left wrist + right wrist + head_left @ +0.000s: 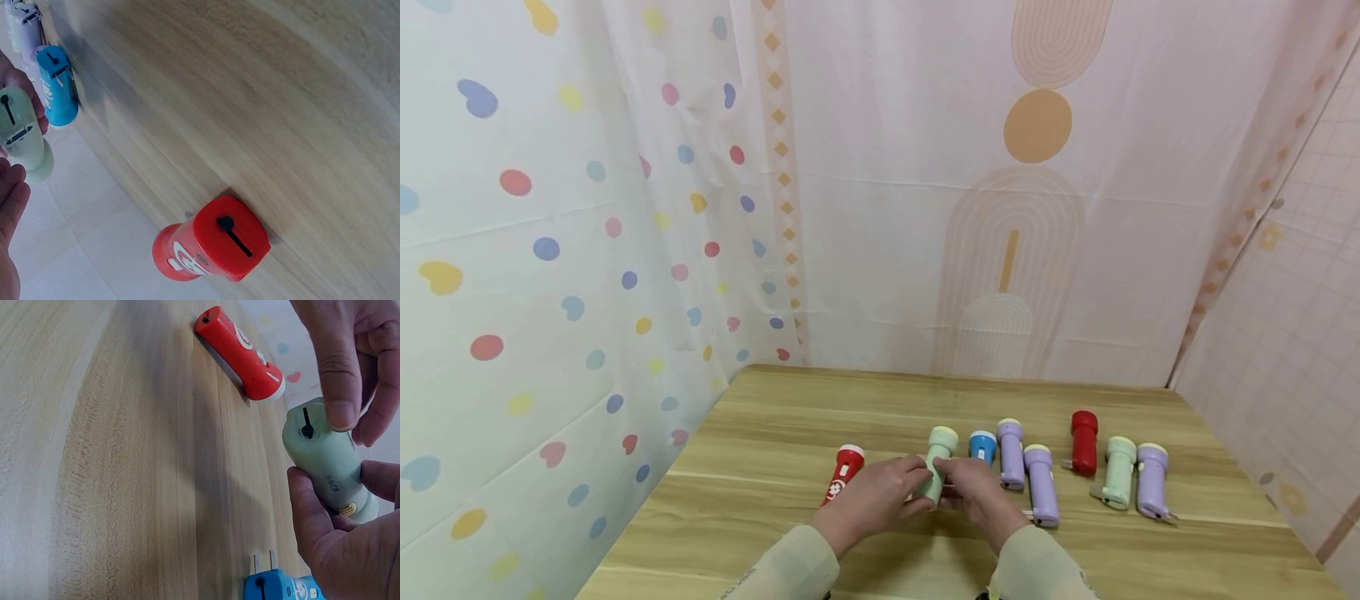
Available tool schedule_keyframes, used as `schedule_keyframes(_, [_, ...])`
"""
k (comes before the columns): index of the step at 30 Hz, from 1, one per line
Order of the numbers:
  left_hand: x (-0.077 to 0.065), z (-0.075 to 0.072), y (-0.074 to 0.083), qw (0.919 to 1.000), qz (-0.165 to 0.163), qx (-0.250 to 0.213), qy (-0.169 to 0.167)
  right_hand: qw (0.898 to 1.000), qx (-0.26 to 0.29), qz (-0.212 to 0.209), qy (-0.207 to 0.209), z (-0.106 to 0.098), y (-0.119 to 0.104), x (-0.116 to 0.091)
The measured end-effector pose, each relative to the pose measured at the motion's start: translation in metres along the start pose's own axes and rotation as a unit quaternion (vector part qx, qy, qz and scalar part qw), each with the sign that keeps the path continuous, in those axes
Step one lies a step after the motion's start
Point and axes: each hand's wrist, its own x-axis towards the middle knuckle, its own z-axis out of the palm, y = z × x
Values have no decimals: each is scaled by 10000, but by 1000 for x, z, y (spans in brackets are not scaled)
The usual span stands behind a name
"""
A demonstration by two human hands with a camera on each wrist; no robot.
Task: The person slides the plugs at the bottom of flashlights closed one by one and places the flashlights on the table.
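A pale green flashlight (937,467) is held up over the table by my right hand (973,492). In the right wrist view that hand's thumb and fingers (307,503) grip its body on both sides. The flashlight's end (306,431) shows a black slot, and in the left wrist view a folded metal plug (19,134) lies on it. My left hand (876,500) is at the same end, its thumb (340,394) over the edge; whether it touches cannot be told. Left of it a red flashlight (844,473) lies on the table, partly behind the left hand.
A blue flashlight (982,446) lies just behind my right hand, prongs out. To the right on the wooden table (737,467) are two purple flashlights (1011,454), then a dark red one (1084,442), another green one (1118,475) and another purple one (1152,479). Patterned curtains (865,250) surround the table.
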Motion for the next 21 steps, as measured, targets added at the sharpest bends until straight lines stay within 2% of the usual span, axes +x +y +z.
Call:
schedule_keyframes(4, [-1, -2, -3, 10000, -85, 22, 20, 10000, -74, -10, -65, 1, 2, 1])
schedule_keyframes(9, [-3, -5, -8, 9992, -376, 46, -120, 9998, -175, 11, -121, 1, 4, 1])
schedule_keyframes(16, [-5, -8, -22, 9970, -772, 103, -18, 9998, -181, 32, -81, 2, 6, 1])
schedule_keyframes(21, [-7, -12, -31, 9908, -1289, -152, -389, 9999, -77, 0, -67, 6, 9, 2])
